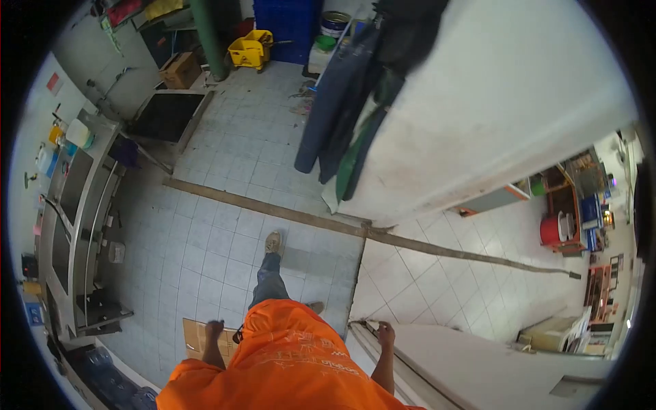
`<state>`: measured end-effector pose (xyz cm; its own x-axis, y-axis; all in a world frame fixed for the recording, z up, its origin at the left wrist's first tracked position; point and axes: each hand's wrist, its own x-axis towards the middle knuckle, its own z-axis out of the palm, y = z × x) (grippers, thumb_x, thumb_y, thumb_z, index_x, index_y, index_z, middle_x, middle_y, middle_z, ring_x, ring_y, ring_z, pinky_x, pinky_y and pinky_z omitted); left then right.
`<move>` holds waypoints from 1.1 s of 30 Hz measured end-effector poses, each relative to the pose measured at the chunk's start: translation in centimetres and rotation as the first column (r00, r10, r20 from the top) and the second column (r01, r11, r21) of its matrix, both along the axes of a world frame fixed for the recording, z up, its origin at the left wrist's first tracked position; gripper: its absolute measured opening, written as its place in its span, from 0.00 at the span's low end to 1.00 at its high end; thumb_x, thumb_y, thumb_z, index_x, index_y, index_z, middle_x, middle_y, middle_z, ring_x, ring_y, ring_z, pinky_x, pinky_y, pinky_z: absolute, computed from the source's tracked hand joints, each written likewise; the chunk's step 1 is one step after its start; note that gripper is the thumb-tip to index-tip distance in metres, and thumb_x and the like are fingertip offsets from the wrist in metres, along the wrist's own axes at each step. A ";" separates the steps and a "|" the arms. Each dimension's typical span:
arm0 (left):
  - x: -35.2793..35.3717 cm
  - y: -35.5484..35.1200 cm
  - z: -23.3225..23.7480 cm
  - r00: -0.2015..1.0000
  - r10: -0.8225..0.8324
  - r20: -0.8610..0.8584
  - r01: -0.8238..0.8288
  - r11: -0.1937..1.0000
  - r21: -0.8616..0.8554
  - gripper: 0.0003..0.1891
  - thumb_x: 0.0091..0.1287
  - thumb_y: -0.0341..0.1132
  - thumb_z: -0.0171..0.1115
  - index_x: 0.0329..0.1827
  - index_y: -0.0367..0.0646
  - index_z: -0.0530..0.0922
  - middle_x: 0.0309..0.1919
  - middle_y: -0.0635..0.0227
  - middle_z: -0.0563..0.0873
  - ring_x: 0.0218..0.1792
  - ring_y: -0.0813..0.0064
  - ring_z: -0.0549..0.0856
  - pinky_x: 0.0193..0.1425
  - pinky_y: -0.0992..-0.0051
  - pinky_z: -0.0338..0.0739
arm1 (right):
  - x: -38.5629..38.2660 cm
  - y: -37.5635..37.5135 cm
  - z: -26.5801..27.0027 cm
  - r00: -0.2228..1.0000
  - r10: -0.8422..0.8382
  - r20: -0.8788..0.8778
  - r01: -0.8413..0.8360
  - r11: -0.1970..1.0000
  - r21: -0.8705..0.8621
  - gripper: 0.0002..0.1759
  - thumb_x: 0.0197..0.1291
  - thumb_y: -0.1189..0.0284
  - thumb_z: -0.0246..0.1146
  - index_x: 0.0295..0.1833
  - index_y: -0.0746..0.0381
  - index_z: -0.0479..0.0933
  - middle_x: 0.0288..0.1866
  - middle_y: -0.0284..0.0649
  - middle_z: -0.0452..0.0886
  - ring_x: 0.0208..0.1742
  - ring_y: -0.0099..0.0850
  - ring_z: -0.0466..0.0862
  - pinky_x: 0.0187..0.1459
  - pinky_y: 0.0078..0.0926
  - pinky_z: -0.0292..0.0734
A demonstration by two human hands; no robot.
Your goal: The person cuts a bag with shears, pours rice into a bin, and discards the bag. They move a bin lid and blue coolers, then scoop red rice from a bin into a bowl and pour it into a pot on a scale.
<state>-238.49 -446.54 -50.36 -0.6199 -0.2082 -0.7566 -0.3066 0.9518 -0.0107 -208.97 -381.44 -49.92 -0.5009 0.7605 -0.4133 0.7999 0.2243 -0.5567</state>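
Orange shirt (287, 359) cloth fills the near view, with grey-blue trousers (268, 283) and a shoe (273, 242) beyond it on the floor (219, 239); part of a second shoe (316, 307) shows beside the shirt's far edge. The left hand (215, 330) hangs low over a flat sheet of cardboard (198, 336) on the floor; its fingers look loosely bent, but whether it touches or grips anything, I cannot tell. The right hand (386, 333) is beside the near end of a white partition (465, 352), its fingers partly bent; whether it grips the edge is also unclear.

Large clear water jugs (102, 376) stand at the near left. A steel bench (83, 184) runs along the left side, with a clear container (116, 252) low beside its right edge. Bottles, one a white jug (80, 134), stand toward the bench's far end, and a dark purple cloth (126, 153) hangs by its far right corner.

Past the feet, a long brown strip (273, 211) crosses the floor from left to right, passing the foot of a white wall (471, 102). Dark blue and green garments (342, 109) hang against the wall's left edge. On the right, beyond pale tiles, a red bucket (549, 231) sits by shelving.

Farther off are a dark mat (167, 116) in a raised frame, a cardboard box (180, 70) beside a green pillar (208, 37), a yellow mop bucket (249, 50) and a blue bin (285, 31).
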 end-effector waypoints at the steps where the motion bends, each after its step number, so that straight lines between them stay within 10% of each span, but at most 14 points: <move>1: 1.2 -0.4 -0.7 0.995 -0.064 0.073 0.067 0.997 -0.042 0.32 0.69 0.60 0.47 0.37 0.37 0.85 0.39 0.47 0.86 0.45 0.46 0.85 0.51 0.52 0.76 | -3.7 0.0 1.3 1.000 0.013 0.000 -0.013 1.000 0.001 0.15 0.64 0.65 0.57 0.51 0.59 0.81 0.28 0.37 0.82 0.19 0.24 0.75 0.20 0.24 0.72; 10: -18.3 -0.8 -3.3 0.954 -0.200 -0.223 0.257 0.929 0.267 0.26 0.70 0.57 0.49 0.43 0.44 0.85 0.42 0.49 0.87 0.44 0.49 0.86 0.48 0.55 0.78 | -39.0 -8.9 5.3 0.971 0.238 0.020 -0.219 0.921 -0.322 0.14 0.66 0.66 0.56 0.52 0.58 0.80 0.28 0.35 0.83 0.21 0.21 0.78 0.21 0.22 0.75; 12: -27.0 -0.9 -2.4 0.896 0.417 -0.153 -0.327 0.852 0.409 0.23 0.68 0.55 0.55 0.49 0.44 0.84 0.45 0.49 0.86 0.48 0.52 0.85 0.52 0.61 0.78 | -46.1 -11.1 3.8 0.954 0.300 -0.022 -0.283 0.873 -0.396 0.14 0.67 0.64 0.57 0.53 0.59 0.79 0.30 0.35 0.84 0.23 0.22 0.80 0.23 0.23 0.76; 16: -42.5 0.3 4.5 0.776 0.589 -0.226 -0.419 0.748 0.514 0.20 0.66 0.50 0.62 0.51 0.43 0.83 0.43 0.52 0.88 0.47 0.58 0.86 0.52 0.68 0.76 | -59.4 -13.8 4.6 0.793 0.516 -0.325 -0.580 0.803 -0.139 0.13 0.69 0.67 0.57 0.54 0.60 0.77 0.36 0.36 0.84 0.30 0.23 0.82 0.32 0.23 0.78; 20: -50.9 4.3 13.6 0.729 0.666 -0.155 -0.513 0.683 0.520 0.18 0.68 0.47 0.61 0.52 0.45 0.83 0.39 0.61 0.88 0.43 0.69 0.83 0.50 0.70 0.74 | -70.6 -14.2 9.4 0.845 0.408 -0.345 -0.508 0.812 -0.286 0.11 0.70 0.69 0.56 0.53 0.60 0.77 0.39 0.36 0.84 0.32 0.23 0.82 0.35 0.22 0.77; 28: -52.5 5.8 2.5 0.741 0.671 -0.010 -0.567 0.633 0.527 0.18 0.67 0.46 0.61 0.50 0.40 0.83 0.28 0.66 0.83 0.35 0.71 0.80 0.46 0.70 0.75 | -90.2 -8.2 8.3 0.838 0.157 -0.523 -0.473 0.686 -0.552 0.12 0.71 0.63 0.57 0.53 0.56 0.78 0.34 0.29 0.80 0.29 0.17 0.77 0.30 0.19 0.74; 30: -52.2 5.0 -3.2 0.873 0.232 -0.429 0.019 0.863 0.505 0.17 0.68 0.45 0.58 0.48 0.42 0.84 0.26 0.67 0.83 0.28 0.71 0.80 0.35 0.70 0.76 | -96.2 -6.0 9.3 0.914 0.102 -0.392 -0.348 0.692 -0.632 0.13 0.69 0.64 0.59 0.53 0.59 0.77 0.35 0.31 0.80 0.34 0.19 0.79 0.32 0.19 0.74; 33: -57.6 10.4 -0.5 0.909 0.365 -0.202 -0.227 0.839 0.494 0.16 0.68 0.44 0.58 0.49 0.42 0.83 0.26 0.67 0.83 0.26 0.72 0.79 0.31 0.71 0.75 | -105.3 -1.9 9.3 0.896 -0.050 -0.442 -0.301 0.664 -0.685 0.14 0.70 0.62 0.58 0.53 0.58 0.77 0.34 0.31 0.79 0.27 0.18 0.76 0.27 0.19 0.73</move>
<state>-296.12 -436.18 -50.88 -0.7808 -0.0960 -0.6174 -0.4986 0.6912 0.5232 -314.24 -383.33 -40.58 -0.8127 0.2213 -0.5390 0.4665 -0.3070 -0.8295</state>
